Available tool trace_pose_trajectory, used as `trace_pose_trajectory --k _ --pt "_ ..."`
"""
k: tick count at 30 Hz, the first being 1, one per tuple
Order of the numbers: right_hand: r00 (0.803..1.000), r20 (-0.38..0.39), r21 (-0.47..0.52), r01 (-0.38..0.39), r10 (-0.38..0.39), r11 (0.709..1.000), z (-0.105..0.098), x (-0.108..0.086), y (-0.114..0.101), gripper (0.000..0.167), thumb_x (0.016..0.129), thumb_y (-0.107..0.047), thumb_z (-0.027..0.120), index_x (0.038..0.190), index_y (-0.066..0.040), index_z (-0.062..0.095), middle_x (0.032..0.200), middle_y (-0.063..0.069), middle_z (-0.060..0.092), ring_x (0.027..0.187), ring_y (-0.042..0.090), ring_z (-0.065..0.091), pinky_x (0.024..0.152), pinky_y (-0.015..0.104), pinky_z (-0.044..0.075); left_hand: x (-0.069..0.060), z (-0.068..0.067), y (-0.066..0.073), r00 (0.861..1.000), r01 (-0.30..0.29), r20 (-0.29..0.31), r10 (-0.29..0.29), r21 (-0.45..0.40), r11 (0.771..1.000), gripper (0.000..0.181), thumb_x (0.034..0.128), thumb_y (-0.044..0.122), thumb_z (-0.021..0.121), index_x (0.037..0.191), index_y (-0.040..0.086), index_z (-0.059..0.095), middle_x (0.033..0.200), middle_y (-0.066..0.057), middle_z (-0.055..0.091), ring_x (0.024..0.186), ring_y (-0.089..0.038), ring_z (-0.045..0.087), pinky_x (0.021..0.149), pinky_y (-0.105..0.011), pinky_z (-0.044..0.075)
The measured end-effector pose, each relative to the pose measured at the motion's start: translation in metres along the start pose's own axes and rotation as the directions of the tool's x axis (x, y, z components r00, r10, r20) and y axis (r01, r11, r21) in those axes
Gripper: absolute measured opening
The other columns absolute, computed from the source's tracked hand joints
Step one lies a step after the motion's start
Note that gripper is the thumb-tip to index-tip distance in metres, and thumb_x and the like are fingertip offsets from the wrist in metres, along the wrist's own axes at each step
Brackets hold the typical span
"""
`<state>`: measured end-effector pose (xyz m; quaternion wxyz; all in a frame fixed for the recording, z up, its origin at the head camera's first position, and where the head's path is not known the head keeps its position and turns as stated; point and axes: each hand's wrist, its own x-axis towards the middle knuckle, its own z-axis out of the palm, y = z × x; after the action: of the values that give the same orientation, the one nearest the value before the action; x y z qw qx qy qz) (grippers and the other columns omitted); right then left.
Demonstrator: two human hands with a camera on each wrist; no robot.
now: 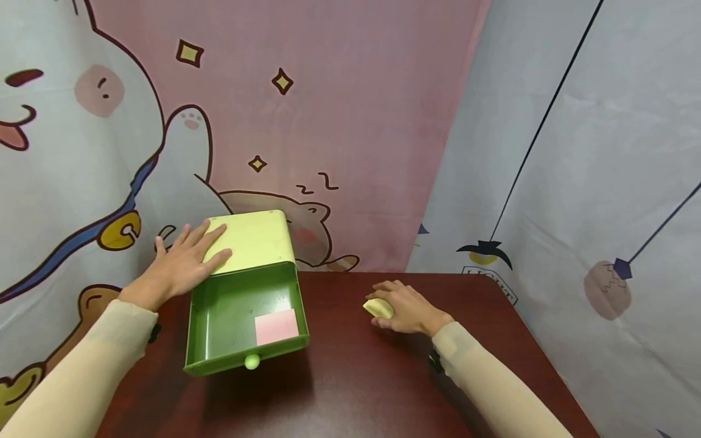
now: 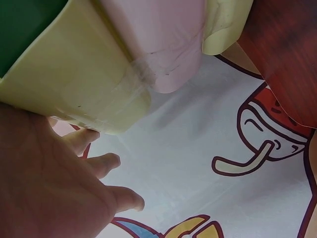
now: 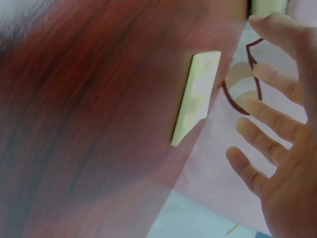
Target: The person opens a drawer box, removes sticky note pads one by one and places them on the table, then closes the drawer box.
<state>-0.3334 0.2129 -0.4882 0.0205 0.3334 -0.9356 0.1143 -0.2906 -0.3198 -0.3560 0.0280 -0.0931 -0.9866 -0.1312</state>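
**A:** OK so what does this drawer unit actually look like?

**B:** Pretty cute tbh. Pale yellow casing (image 1: 254,240) up top with rounded corners, and a glossy green drawer (image 1: 232,316) pulled well out the front. It sits on the left part of a dark red wood-look table (image 1: 356,377), turned a bit at an angle. Drawer has a round, lighter green knob (image 1: 252,362) on its front.

**A:** Just the one color on the outside?

**B:** Nope. From the left wrist you also get a pink section (image 2: 158,29) next to the yellow, then more yellow past that. Looks like clear tape across one of the joins, kinda wrinkly.

**A:** Anything in the drawer?

**B:** Yeah, a flat pale pink square (image 1: 276,326) in the front right corner.

**A:** And the hands?

**B:** Left hand (image 1: 188,258) is resting on the casing's top left edge, fingers spread, not gripping it. Right hand (image 1: 408,308) is off to the right with its fingers apart, just beside a pale yellow pad (image 1: 379,308), and it hasn't got hold of anything.

**A:** What's the pad like?

**B:** Thin, flat, plain, straight-edged. It's lying on the table near the back edge, well apart from the drawer. From the head the fingers partly cover it, but the right wrist view shows a gap between them and it.
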Motion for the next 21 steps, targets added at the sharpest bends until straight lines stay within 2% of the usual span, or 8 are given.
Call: trace_pose_trajectory --k 13,21 --pt "0.987 -0.087 -0.076 0.127 -0.133 0.989 -0.021 0.0 -0.029 0.053 0.104 -0.05 0.085 0.151 -0.028 0.078 0.165 0.002 0.069 0.154 0.032 0.063 0.12 0.061 0.058 0.001 0.0 0.0 1.0 -0.001 0.006 0.001 0.017 1.0 0.091 0.118 0.08 0.031 0.19 0.028 0.013 0.197 -0.023 0.0 0.177 -0.069 0.001 0.123 -0.102 -0.014" --pt "0.975 -0.117 -0.073 0.182 -0.189 0.981 -0.033 0.003 -0.049 0.052 0.105 -0.048 0.084 0.153 -0.028 0.078 0.167 0.002 0.068 0.155 0.032 0.063 0.122 0.06 0.056 -0.001 0.001 -0.001 1.0 0.003 0.008 -0.003 0.022 1.0 0.091 0.1177 0.08 0.03 0.19 0.029 0.011 0.197 -0.023 -0.001 0.177 -0.069 0.0 0.122 -0.102 -0.016"
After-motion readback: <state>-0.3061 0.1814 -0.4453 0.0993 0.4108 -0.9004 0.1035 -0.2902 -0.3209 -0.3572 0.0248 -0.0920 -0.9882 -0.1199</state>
